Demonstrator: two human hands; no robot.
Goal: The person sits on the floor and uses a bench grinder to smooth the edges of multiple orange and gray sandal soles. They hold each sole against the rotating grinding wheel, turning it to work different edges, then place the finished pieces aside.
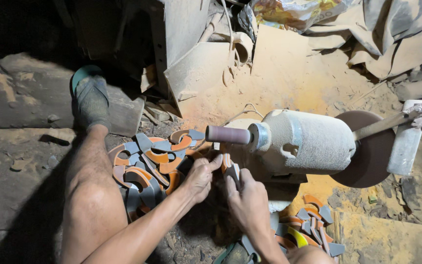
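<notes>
- Both hands, left hand (200,177) and right hand (246,200), pinch one curved orange-grey piece (230,168) just below the sanding drum (228,135).
- Pile of curved pieces (150,166) lies left of the drum.

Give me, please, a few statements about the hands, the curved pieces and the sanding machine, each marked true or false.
1. Both hands hold one curved piece just below the sanding drum. True: the left hand and right hand meet on it.
2. The sanding drum is bright green. False: it is dull pinkish brown.
3. A pile of orange and grey pieces lies left of the hands. True.
4. The motor is clean and shiny. False: pale dust coats it.
5. The person's left foot is bare. False: it wears a sandal.
</notes>
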